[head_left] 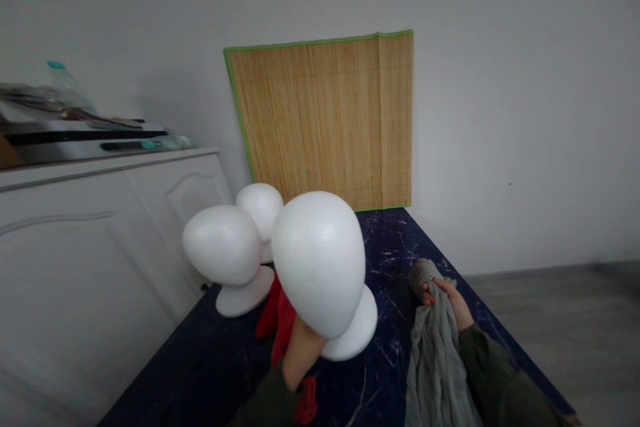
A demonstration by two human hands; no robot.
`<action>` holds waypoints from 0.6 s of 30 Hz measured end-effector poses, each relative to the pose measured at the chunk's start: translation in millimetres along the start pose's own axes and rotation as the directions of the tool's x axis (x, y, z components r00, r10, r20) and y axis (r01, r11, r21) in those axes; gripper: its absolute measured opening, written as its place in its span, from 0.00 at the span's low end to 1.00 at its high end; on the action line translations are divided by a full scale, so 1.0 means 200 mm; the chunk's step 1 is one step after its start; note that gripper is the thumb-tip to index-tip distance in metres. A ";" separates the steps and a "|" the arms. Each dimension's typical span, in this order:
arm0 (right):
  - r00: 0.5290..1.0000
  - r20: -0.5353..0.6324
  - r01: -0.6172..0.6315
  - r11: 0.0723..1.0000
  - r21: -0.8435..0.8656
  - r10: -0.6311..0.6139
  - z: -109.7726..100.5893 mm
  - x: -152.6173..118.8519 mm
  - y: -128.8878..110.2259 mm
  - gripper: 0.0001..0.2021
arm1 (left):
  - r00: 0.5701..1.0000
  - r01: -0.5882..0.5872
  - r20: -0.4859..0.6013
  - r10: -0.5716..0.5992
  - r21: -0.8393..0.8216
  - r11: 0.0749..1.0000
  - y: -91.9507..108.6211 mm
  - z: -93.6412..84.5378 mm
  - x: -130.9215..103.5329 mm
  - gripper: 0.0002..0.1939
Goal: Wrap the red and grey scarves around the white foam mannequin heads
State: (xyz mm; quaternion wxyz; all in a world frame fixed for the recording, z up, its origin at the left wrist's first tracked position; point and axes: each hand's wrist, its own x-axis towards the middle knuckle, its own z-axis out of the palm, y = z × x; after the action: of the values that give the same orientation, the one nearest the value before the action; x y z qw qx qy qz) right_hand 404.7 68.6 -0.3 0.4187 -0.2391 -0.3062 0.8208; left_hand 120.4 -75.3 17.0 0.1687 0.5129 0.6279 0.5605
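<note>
Three white foam mannequin heads stand on a dark blue marbled table (395,247) set against a white wall, where a bamboo mat (325,120) with green edging leans at the table's far edge. The nearest foam head (320,260) is at the middle of the table, and the person's left hand (300,353) is raised against its underside near the neck; the fingers are hidden behind the foam, so the grip cannot be told from this view. A second foam head (223,247) stands on its flared base toward the left edge, and a third foam head (260,207) sits just behind it, nearer the mat. A red cloth (277,320) lies bunched on the table beside the nearest head's base and under the left forearm. Near the right edge, the right hand (447,300) is closed on a grey-green scarf (437,367), which trails back along the table beside the green sleeve. The foam looks very light and stiff but easily dented, best taken around the neck or base rather than pinched at the crown. The scarf appears thin, soft and limp, likely to slide and bunch, so a gathered handful near its end holds it well. A white cabinet (100,233) with clutter on top stands to the left.
</note>
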 end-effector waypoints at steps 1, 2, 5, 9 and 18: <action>1.000 -0.002 0.000 1.000 0.011 0.000 0.00 0.00 0.00 0.11 | 0.998 -0.008 0.057 0.010 -0.038 0.999 0.02 0.08 0.03 0.38; 1.000 -0.003 -0.004 1.000 0.020 0.004 0.00 0.00 0.00 0.11 | 0.994 -0.012 0.104 0.020 -0.083 0.996 0.04 0.14 0.06 0.38; 1.000 -0.001 -0.014 1.000 0.018 0.014 0.00 0.01 0.01 0.12 | 0.984 -0.013 0.171 0.044 -0.178 0.984 0.07 0.25 0.09 0.39; 0.999 0.039 -0.028 0.999 -0.038 0.030 0.01 0.02 0.02 0.14 | 0.974 -0.047 0.210 0.086 -0.186 0.981 0.08 0.27 0.07 0.39; 0.990 0.141 0.035 0.986 -0.161 -0.013 0.04 -0.13 -0.01 0.24 | 0.995 -0.068 0.074 0.070 -0.028 0.997 0.03 0.14 -0.09 0.53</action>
State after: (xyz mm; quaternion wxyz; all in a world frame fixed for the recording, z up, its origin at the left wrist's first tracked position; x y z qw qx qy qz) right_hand 414.9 45.9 10.3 0.3851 -0.2109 -0.4039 0.8026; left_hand 153.0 -76.4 6.0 0.1791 0.5527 0.5959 0.5544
